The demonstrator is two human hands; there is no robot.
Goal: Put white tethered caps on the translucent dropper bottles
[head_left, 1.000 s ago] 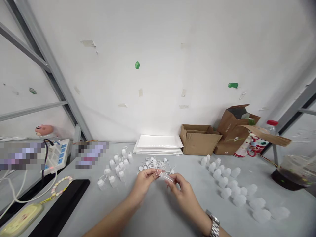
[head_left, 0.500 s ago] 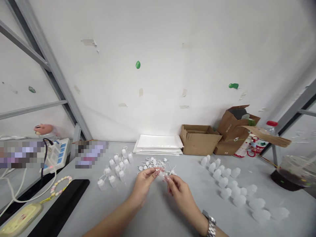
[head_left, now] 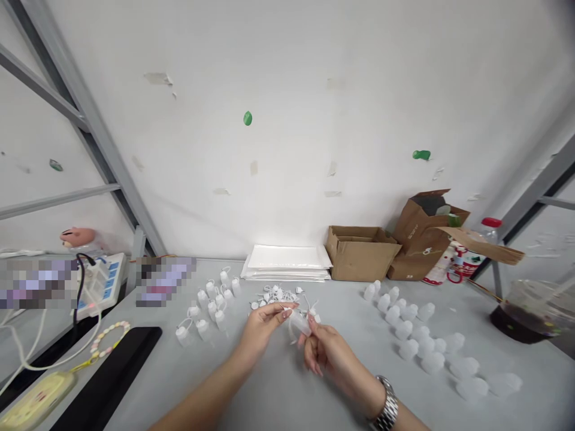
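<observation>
My right hand [head_left: 326, 347] holds a small translucent plastic bottle [head_left: 300, 324] between thumb and fingers, tilted toward my left hand. With thumb and forefinger, my left hand [head_left: 263, 328] pinches a white cap [head_left: 287, 310] at the bottle's upper end; whether the two are joined I cannot tell. A thin white strap hangs below the bottle. Just behind my hands lies a pile of loose white caps with straps [head_left: 276, 294]. Several small bottles with looped caps [head_left: 212, 309] stand to the left. To the right are several translucent bottles without caps [head_left: 421, 333].
White envelopes [head_left: 287, 258] are stacked against the wall, beside an open cardboard box [head_left: 362, 260] and a brown paper bag [head_left: 415, 239]. A cup of dark drink [head_left: 516, 323] stands far right. At left lie a black strip [head_left: 112, 377], a beaded loop [head_left: 109, 340] and a power strip [head_left: 105, 284].
The right hand has turned and moved slightly down, bringing the translucent bottle into clearer view between my hands. My left hand keeps nearly the same pinch. The camera view has shifted slightly.
</observation>
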